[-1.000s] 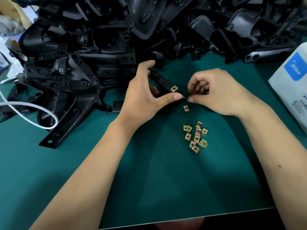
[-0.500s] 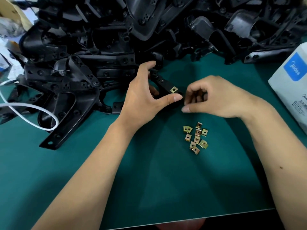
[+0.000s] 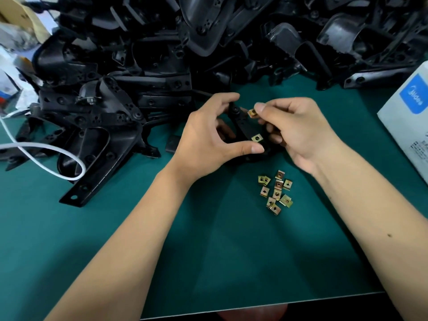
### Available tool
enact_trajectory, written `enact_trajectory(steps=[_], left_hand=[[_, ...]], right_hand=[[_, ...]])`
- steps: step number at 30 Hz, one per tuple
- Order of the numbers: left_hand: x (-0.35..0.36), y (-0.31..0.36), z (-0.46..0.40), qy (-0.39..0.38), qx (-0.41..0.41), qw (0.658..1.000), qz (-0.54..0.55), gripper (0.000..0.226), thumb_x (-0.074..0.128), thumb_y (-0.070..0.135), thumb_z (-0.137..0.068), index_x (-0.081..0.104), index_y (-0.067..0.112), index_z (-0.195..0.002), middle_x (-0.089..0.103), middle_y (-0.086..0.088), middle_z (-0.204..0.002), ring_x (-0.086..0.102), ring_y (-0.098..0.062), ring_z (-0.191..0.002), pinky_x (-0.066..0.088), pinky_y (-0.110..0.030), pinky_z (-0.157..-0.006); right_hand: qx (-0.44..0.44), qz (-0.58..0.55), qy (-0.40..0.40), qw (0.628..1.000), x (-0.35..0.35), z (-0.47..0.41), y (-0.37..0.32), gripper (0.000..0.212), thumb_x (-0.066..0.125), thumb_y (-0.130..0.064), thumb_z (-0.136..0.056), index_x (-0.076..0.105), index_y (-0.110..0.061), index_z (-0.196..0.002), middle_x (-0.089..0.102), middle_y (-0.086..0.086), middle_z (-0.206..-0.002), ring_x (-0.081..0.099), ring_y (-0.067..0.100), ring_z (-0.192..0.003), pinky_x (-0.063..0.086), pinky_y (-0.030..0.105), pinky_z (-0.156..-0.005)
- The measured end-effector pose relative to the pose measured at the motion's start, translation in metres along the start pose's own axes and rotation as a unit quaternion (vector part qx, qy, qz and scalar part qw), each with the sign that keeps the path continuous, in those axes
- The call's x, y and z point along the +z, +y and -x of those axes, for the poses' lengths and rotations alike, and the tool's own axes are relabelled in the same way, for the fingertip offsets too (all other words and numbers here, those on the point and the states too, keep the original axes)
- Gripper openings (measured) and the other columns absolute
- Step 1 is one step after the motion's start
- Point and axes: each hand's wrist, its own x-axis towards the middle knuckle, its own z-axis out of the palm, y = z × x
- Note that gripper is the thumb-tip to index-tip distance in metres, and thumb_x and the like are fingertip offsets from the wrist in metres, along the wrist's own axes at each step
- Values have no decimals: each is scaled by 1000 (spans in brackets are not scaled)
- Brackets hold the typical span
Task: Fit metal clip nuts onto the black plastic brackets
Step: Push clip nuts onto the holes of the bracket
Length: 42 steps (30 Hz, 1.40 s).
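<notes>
Mat (image 3: 208, 262): green, bears all items.
Bracket pile (image 3: 162, 66): black, along mat's far edge.
Box (image 3: 410, 126): white, at mat's right edge.
Left hand (image 3: 208, 137): curled round bracket (image 3: 243, 123), mid-mat, one nut (image 3: 257, 137) fitted.
Right hand (image 3: 298, 130): pinches clip nut (image 3: 252, 112) beside bracket's far end.
Loose nuts (image 3: 275, 193): clustered on mat, nearer than bracket.
</notes>
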Motion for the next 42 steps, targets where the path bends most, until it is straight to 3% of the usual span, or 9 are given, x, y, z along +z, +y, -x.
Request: enact_trajectory(steps=[5, 7, 11, 16, 20, 29, 34, 42], left_hand=[[1, 6, 2, 5, 20, 1000, -13, 100, 93, 50, -61, 54, 11, -144, 62, 17, -119, 55, 17, -116, 47, -10, -95], [1, 8, 2, 2, 16, 1000, -12, 100, 93, 49, -61, 54, 10, -144, 64, 16, -119, 61, 11, -111, 52, -15, -93], [0, 10, 3, -2, 17, 1000, -13, 101, 96, 45, -62, 51, 11, -146, 69, -2, -129, 68, -13, -115, 56, -37, -98], [0, 10, 3, 1, 30, 1000, -7, 99, 96, 43, -63, 51, 8, -145, 71, 2, -126, 70, -9, -106, 58, -36, -93], [-1, 9, 2, 0, 31, 1000, 0, 98, 95, 43, -65, 51, 7, -144, 70, 3, -126, 69, -10, -111, 58, -38, -95], [1, 7, 2, 0, 32, 999, 8, 102, 93, 41, -66, 47, 4, -150, 65, -1, -139, 65, -8, -122, 57, -40, -99], [3, 4, 2, 3, 33, 999, 7, 104, 94, 41, -66, 47, 5, -151, 64, 0, -141, 66, -7, -121, 55, -40, -102], [3, 4, 2, -16, 65, 997, -29, 111, 90, 51, -67, 42, 6, -156, 55, 0, -152, 62, -9, -128, 51, -40, -108]], right_hand=[[-17, 13, -13, 1000, 6, 2, 2, 21, 72, -22, -96, 78, -5, -84, 67, 4, -76, 56, 7, -60, 42, 17, -49], [-22, 14, -14, 1000, 6, 2, 2, 21, 72, -21, -97, 78, -6, -84, 68, 3, -74, 58, 7, -60, 43, 18, -49], [-25, 9, -9, 1000, 3, 1, 1, 18, 72, -19, -96, 78, -7, -84, 63, 4, -72, 56, 4, -58, 42, 16, -48], [-24, 11, -16, 1000, 2, 1, 0, 20, 72, -17, -96, 78, -14, -77, 62, -6, -63, 55, 2, -55, 40, 15, -46], [-26, 11, -24, 999, 3, 2, -1, 19, 71, -15, -97, 77, -12, -79, 63, -11, -58, 58, 1, -51, 40, 14, -44], [-24, 43, -14, 999, 3, 2, 0, 19, 74, -19, -94, 78, -12, -77, 60, -6, -58, 53, 4, -51, 40, 18, -46], [-39, 47, 4, 998, 8, 3, 3, 20, 74, -22, -93, 78, -11, -77, 65, -3, -60, 59, 11, -56, 45, 25, -52], [-8, 18, -40, 999, 5, 5, -4, 18, 71, -11, -95, 75, -2, -80, 62, -2, -60, 52, 4, -49, 37, 16, -43]])
